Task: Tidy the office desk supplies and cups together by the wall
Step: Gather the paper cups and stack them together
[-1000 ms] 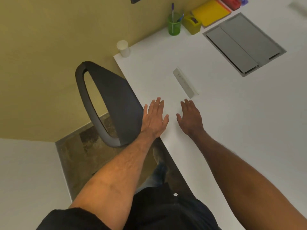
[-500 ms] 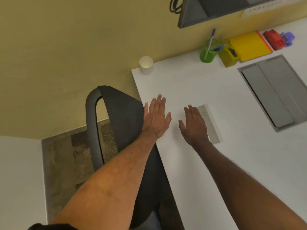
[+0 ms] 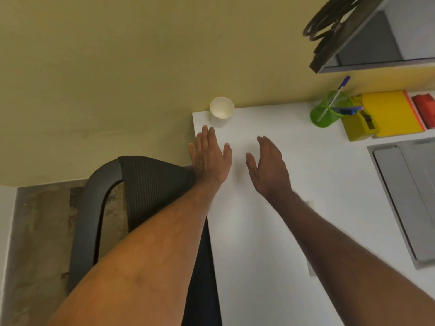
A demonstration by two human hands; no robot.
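A white paper cup [image 3: 221, 109] stands at the desk's far left corner against the yellow wall. My left hand [image 3: 209, 156] is flat and open just short of the cup, fingertips near its base. My right hand [image 3: 268, 165] is open beside it over the white desk [image 3: 259, 231], holding nothing. Further right by the wall stand a green pen holder [image 3: 326, 112] with pens, a yellow-green stapler-like block [image 3: 360, 125], a yellow notebook [image 3: 392, 114] and a red item [image 3: 424, 107] cut off by the frame edge.
A black mesh office chair [image 3: 146, 184] stands at the desk's left edge under my left forearm. A grey cable hatch [image 3: 404, 196] is set into the desk at right. A monitor [image 3: 376, 38] with cables hangs over the back right. A white strip [image 3: 310, 205] peeks out behind my right forearm.
Both hands have moved forward along the desk toward the wall and the paper cup. The white strip now lies under my right forearm. The view has shifted closer to the wall.
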